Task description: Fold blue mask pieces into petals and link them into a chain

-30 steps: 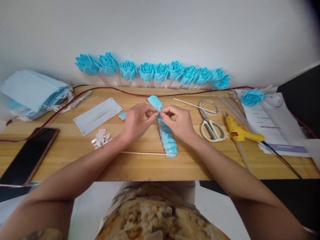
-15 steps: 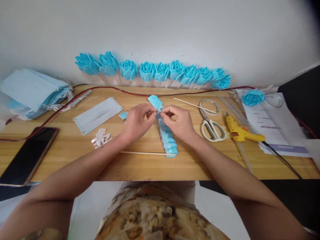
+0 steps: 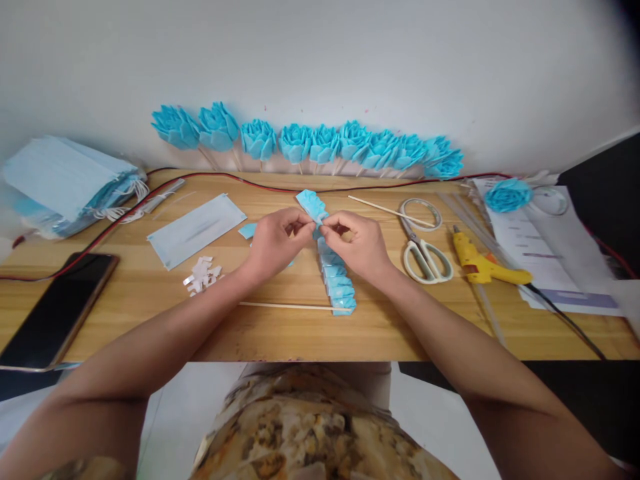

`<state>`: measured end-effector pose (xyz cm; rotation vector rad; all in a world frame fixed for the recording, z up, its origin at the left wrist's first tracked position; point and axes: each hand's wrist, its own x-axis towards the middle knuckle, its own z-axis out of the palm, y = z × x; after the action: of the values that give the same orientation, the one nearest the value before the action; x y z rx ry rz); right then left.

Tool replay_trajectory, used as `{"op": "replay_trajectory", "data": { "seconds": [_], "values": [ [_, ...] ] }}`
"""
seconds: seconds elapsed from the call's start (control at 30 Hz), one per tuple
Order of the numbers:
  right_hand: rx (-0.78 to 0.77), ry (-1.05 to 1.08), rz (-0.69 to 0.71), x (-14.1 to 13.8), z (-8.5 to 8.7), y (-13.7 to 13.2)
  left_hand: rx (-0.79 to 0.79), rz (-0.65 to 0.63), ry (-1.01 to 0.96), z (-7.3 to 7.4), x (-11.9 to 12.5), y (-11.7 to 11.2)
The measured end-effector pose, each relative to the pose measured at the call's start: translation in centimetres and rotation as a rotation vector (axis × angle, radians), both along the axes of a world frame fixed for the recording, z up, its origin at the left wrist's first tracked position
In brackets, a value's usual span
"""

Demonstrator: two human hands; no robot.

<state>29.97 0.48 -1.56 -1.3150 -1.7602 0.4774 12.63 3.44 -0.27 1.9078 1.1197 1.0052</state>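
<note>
A long strip of folded blue petals (image 3: 337,275) lies on the table in front of me, running from its pointed far end down toward the table's front. My left hand (image 3: 280,241) pinches the strip near its upper part, thumb and forefinger pressed together. From the other side, my right hand (image 3: 356,243) pinches the strip at nearly the same spot, fingertips almost touching the left ones. The fingers hide what exactly sits between them. A thin wooden stick (image 3: 290,306) rests with its right end on the strip's near end. Blue scraps (image 3: 247,231) peek out beside my left hand.
Blue flowers on sticks (image 3: 295,143) lean along the wall. Leftward lie a flat mask piece (image 3: 197,230), white cut bits (image 3: 202,275), a phone (image 3: 60,310) and bagged masks (image 3: 65,177). Rightward are scissors (image 3: 425,257), a tape roll (image 3: 434,212), a yellow glue gun (image 3: 480,260) and papers (image 3: 545,247).
Hardly anything differs. Both hands keep their pinch at the same place on the strip, and the whole view has shifted very slightly.
</note>
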Motion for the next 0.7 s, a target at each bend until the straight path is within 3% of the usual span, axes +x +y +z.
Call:
{"op": "replay_trajectory", "data": {
  "seconds": [0.17,0.4,0.57,0.7],
  "values": [
    [-0.053,0.076,0.004,-0.03,0.23,-0.06,-0.060,-0.018,-0.046,-0.17,-0.08,0.23],
    [-0.286,0.450,0.019,0.44,0.92,0.37,-0.175,0.001,-0.282,0.37,-0.45,0.90],
    [-0.345,0.472,0.055,0.48,0.94,0.47,-0.286,-0.120,-0.238,0.61,-0.44,0.91],
    [-0.371,0.455,0.098,0.60,0.87,0.43,-0.346,-0.110,-0.261,0.04,-0.28,0.90]
  ]
}}
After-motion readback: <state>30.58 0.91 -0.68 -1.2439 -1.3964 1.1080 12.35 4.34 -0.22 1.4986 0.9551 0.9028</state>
